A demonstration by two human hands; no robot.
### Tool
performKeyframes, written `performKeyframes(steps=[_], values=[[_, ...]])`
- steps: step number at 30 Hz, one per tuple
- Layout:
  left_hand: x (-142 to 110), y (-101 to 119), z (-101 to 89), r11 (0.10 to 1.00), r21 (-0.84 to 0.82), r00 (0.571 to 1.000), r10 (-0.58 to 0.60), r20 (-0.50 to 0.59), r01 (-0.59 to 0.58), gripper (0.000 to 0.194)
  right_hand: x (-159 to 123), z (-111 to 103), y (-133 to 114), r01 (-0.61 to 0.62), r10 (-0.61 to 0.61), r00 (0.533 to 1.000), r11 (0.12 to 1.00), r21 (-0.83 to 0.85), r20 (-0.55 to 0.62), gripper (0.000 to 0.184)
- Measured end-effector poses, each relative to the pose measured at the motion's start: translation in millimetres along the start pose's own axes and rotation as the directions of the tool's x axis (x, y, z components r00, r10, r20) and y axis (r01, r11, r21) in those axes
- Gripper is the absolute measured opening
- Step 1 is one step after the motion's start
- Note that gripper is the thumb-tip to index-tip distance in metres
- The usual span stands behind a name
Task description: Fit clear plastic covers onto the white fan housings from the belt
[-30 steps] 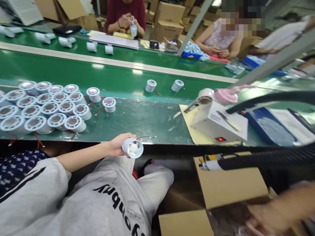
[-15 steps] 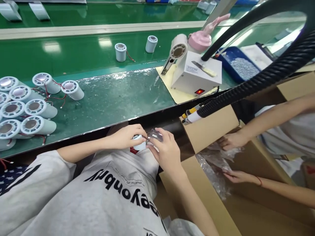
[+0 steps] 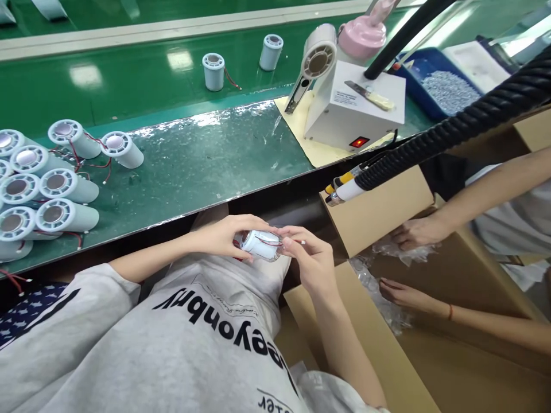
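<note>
A light-blue cylindrical fan housing [image 3: 261, 243] lies sideways over my lap, just off the bench edge. My left hand [image 3: 230, 236] is closed round its left end. Along its side runs a thin red and black wire [image 3: 272, 242], whose small white plug sticks out past my right fingers. My right hand [image 3: 307, 249] pinches the wire at the housing's right end. A clear plastic cover [image 3: 274, 257] shows round that end, partly hidden by my fingers; how far it is on I cannot tell.
Several similar housings [image 3: 55, 182] with wires stand at the bench's left; two more [image 3: 214, 72] stand on the green belt. A white machine [image 3: 355, 106] with a black hose [image 3: 447, 137] is at right. A co-worker's hands [image 3: 415, 235] handle clear plastic bags over an open carton [image 3: 379, 215].
My right hand came in with the clear cover and met the housing in my left hand. The housing now lies sideways, its wire along it. The view swung down and right.
</note>
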State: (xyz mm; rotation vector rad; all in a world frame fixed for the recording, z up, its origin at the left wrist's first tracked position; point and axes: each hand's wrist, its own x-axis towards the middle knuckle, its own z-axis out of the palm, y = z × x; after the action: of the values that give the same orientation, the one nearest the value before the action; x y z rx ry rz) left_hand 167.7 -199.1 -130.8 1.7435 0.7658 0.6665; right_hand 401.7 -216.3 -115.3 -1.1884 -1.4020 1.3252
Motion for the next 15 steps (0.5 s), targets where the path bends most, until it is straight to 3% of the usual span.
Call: performKeyframes(steps=[2, 4, 8, 10, 15], values=[[-1.8, 5.8, 2.4, 0.995, -0.078, 0.997, -0.068, -0.037, 0.065, 0.065, -1.1, -2.3, 1.8, 0.028, -0.028, 0.999, 0.999, 0.032, 0.026, 0.022], [-3.9, 10.6, 5.4, 0.965, -0.218, 0.983, -0.168, -0.074, 0.148, 0.067, -3.7, -4.9, 1.8, 0.129, -0.12, 0.986, 0.989, -0.078, 0.112, 0.014], [-7.2, 14.9, 8.1, 0.88, -0.42, 0.964, -0.264, -0.041, 0.223, 0.072, -11.4, -8.7, 0.1, 0.329, -0.272, 0.937, 0.898, -0.291, 0.218, 0.028], [-8.3, 15.6, 6.9, 0.892, -0.403, 0.972, -0.232, -0.024, 0.203, 0.074, -14.8, -9.7, 0.1, 0.33, -0.275, 0.936, 0.904, -0.273, 0.22, 0.028], [-10.4, 20.4, 1.4, 0.96, -0.27, 0.996, -0.082, -0.019, 0.074, 0.071, -19.4, -10.0, -1.0, 0.179, -0.151, 0.965, 0.976, -0.121, 0.216, 0.035]])
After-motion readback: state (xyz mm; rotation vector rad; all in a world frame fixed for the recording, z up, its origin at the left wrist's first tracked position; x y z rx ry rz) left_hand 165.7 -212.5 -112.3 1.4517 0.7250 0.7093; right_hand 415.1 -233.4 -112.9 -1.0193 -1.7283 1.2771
